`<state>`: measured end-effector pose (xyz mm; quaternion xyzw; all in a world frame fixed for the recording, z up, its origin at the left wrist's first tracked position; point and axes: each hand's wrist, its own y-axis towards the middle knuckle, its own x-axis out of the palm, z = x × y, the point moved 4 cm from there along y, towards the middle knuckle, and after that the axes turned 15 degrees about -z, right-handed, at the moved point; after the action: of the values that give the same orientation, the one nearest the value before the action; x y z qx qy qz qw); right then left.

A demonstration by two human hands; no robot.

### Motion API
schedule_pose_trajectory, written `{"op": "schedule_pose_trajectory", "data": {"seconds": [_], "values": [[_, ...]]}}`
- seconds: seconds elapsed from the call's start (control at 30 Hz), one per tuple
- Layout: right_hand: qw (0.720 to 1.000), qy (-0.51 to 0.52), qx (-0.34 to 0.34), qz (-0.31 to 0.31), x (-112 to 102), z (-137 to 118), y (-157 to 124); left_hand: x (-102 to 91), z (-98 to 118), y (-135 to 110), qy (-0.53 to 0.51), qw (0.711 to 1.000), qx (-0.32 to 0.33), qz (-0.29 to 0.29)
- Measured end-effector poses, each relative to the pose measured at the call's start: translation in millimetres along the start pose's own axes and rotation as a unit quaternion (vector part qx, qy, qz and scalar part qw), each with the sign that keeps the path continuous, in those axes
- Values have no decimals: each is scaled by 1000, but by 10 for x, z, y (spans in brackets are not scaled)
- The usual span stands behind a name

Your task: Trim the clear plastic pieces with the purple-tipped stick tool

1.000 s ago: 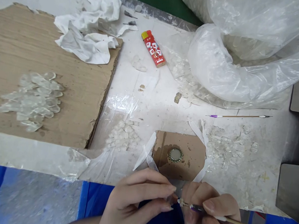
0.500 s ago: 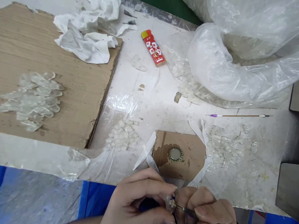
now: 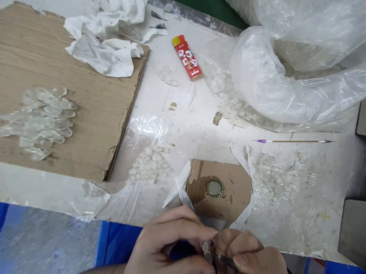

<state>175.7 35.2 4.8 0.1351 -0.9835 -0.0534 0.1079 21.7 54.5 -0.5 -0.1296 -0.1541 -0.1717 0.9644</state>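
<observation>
At the bottom edge, my left hand [image 3: 168, 249] pinches a small clear plastic piece [image 3: 207, 248] between thumb and fingers. My right hand [image 3: 250, 259] is closed round a thin brush [image 3: 226, 259] whose tip touches that piece. Just beyond the hands lies a small brown card [image 3: 229, 183] with a bottle cap [image 3: 214, 189] on it. Clear pieces lie in piles: one on the big cardboard sheet [image 3: 38, 120], one on plastic film [image 3: 150, 164], one right of the card [image 3: 275, 177].
A large cardboard sheet [image 3: 105, 117] covers the left of the white table. Crumpled white tissue [image 3: 105, 40] and a red lighter [image 3: 187, 58] lie at the back. A big clear plastic bag [image 3: 295, 65] fills the back right. A second brush [image 3: 292, 141] lies right of centre.
Both hands have slid slightly down and left towards the bottom edge, and the brush tip has moved in closer to the piece. The rest of the table has not changed.
</observation>
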Motion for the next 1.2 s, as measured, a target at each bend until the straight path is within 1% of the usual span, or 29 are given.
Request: {"op": "schedule_pose_trajectory", "data": {"seconds": [0.13,0.23,0.4,0.5,0.53,0.6,0.63,0.7,0.73,0.8,0.87,0.97,1.03,1.13,1.2], "values": [[1000,-18,17,-1,-7,-10,-2,8,-6,11,11,1000,6,7],[1000,-20,16,3,-2,-20,6,11,-24,4,3,1000,12,-2],[1000,-4,0,14,23,8,32,0,-32,-24,-6,1000,10,-4],[998,11,-37,40,-3,12,27,-7,-34,-17,-28,1000,-1,-7],[998,-6,-44,50,-26,3,22,-6,-35,-14,-39,999,-7,-13],[994,-82,-42,63,-87,-34,21,0,-33,-14,-64,997,-14,-29],[990,-128,-20,59,-120,-48,31,5,-34,-17,-77,996,-21,-39],[978,-203,39,23,-180,-65,72,16,-35,-27,-104,993,-28,-56],[972,-227,63,-7,-200,-70,99,19,-39,-31,-119,990,-33,-62],[963,-240,96,-70,-221,-69,146,23,-53,-36,-147,986,-40,-69],[966,-217,90,-108,-225,-70,172,25,-72,-37,-166,982,-51,-72],[982,-145,58,-107,-223,-54,172,36,-89,-44,-184,977,-71,-81],[988,-103,38,-108,-209,-32,162,40,-83,-50,-187,977,-75,-77],[990,-50,45,-121,-181,13,160,45,-63,-42,-166,982,-60,-67],[992,-7,59,-115,-169,38,173,47,-62,-25,-139,987,-49,-61]]}}
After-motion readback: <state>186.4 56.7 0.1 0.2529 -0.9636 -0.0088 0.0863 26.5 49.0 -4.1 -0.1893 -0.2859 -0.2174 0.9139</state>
